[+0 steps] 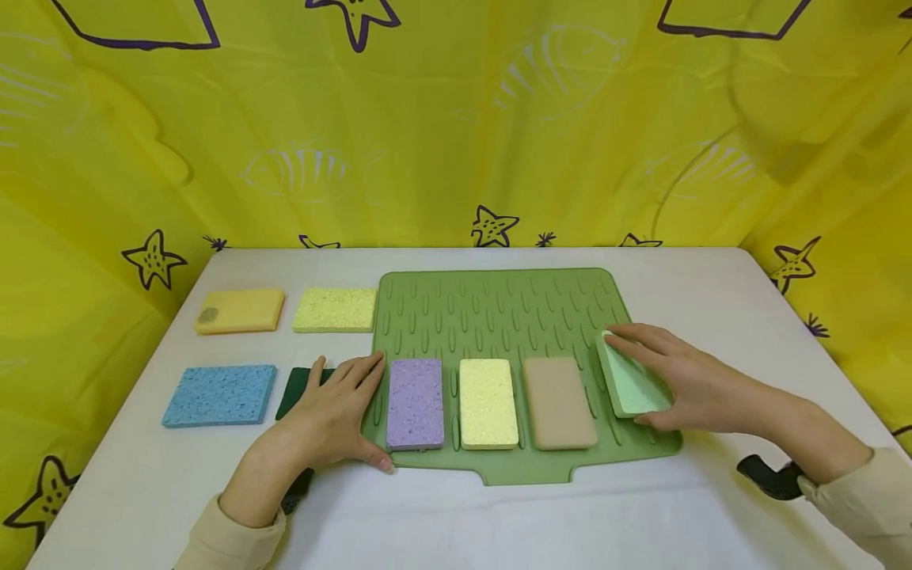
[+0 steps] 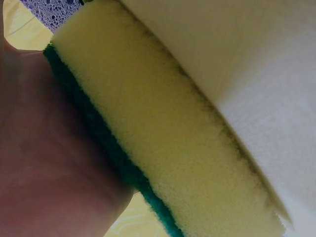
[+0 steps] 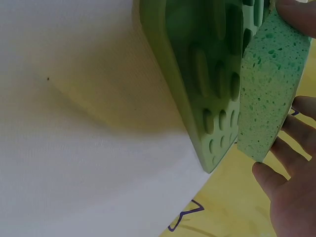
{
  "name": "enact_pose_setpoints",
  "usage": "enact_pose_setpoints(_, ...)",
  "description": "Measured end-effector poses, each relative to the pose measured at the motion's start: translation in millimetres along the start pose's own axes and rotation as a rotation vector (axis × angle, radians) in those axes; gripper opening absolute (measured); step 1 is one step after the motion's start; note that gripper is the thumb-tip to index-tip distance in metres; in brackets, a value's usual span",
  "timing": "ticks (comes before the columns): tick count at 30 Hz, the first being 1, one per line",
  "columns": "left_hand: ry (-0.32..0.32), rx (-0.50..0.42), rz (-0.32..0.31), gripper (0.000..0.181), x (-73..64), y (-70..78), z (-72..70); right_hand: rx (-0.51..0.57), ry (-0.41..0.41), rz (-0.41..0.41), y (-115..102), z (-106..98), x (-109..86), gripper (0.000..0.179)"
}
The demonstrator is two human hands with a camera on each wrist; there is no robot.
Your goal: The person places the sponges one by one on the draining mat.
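Note:
My right hand (image 1: 687,380) grips a mint green sponge (image 1: 627,389) by its edges, thumb at the near end and fingers along the far side, at the right part of a green ridged mat (image 1: 492,309). In the right wrist view the porous side of this sponge (image 3: 271,84) is against or just above the mat. My left hand (image 1: 321,423) lies over a sponge with a dark green scouring top (image 1: 290,389) and a yellow foam body (image 2: 163,118), its fingers spread toward the mat's left edge. Closest to it on the mat is a purple sponge (image 1: 416,404).
Right of the purple sponge, a pale yellow sponge (image 1: 488,404) and a beige sponge (image 1: 559,404) lie in the same row. On the white table (image 1: 427,522) at left are a blue sponge (image 1: 219,396), an orange-yellow sponge (image 1: 242,310) and a speckled yellow sponge (image 1: 333,309). Yellow curtain (image 1: 427,119) surrounds it.

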State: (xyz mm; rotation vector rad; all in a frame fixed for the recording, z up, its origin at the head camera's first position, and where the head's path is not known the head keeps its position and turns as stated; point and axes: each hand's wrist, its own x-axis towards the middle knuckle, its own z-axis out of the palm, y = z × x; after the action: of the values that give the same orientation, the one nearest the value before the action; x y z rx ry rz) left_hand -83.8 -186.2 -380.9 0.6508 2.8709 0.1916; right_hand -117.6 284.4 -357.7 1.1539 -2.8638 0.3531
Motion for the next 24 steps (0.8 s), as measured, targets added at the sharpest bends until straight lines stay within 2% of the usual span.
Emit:
enact_pose_setpoints(12,0.012,-0.004,0.004,0.136,0.2,0.6,-0.1,-0.006,-0.005,-0.042,-7.8,8.3,-2.6,0.106)
enact_pose_setpoints(20,0.004,-0.005,-0.002,0.136,0.3,0.8,-0.7,-0.017,-0.056,0.028,-11.1,14.3,-5.1,0.107)
enact_pose_setpoints(24,0.003,-0.006,-0.001,0.136,0.4,0.8,-0.2,0.004,-0.053,0.027,-11.4,18.7,-6.8,0.106)
